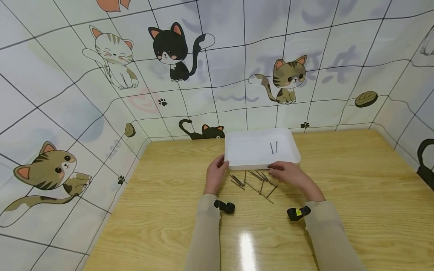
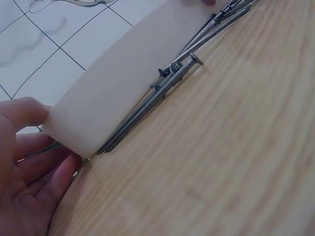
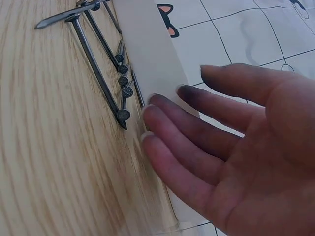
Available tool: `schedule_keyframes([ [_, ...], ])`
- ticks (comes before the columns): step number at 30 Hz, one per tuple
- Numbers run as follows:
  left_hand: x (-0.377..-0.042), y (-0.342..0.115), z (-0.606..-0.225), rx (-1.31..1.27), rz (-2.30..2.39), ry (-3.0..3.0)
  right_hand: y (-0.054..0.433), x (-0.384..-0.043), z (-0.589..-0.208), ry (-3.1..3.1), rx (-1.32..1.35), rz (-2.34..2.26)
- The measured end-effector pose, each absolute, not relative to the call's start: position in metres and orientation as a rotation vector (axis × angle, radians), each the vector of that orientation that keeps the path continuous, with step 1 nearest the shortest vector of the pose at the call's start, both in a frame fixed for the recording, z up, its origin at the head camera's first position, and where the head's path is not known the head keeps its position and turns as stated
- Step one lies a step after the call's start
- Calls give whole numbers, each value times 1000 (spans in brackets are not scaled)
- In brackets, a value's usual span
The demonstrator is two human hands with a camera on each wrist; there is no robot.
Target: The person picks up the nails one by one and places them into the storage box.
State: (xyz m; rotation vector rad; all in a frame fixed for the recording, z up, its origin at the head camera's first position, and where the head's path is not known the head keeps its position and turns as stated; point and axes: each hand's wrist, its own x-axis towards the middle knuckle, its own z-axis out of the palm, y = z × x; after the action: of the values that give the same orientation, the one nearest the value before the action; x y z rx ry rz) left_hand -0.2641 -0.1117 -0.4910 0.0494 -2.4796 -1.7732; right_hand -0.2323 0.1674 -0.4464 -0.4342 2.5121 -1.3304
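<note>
The left hand [image 1: 215,175] pinches a corner of the white tray [image 1: 245,149]; the right hand [image 1: 288,174] is loosely spread by its front. Loose nails [image 2: 138,115] lie just before it (two are inside). Sliding the tray could make sharp tips poke fingers.

You can read no label outright; faint violet character-like strokes [image 1: 345,63] on the patterned wall covering [image 1: 227,22] ahead of you; too blurred to make out
</note>
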Motion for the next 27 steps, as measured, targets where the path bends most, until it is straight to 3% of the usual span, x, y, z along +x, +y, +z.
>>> schedule_keyframes([
  [16, -262, -113, -495, 34, -1757, -2484, 151, -228, -452, 2723, -513, -1042],
  [27, -265, -114, -496, 15, -1776, -2464, 131, -222, -452, 2880, -387, -848],
])
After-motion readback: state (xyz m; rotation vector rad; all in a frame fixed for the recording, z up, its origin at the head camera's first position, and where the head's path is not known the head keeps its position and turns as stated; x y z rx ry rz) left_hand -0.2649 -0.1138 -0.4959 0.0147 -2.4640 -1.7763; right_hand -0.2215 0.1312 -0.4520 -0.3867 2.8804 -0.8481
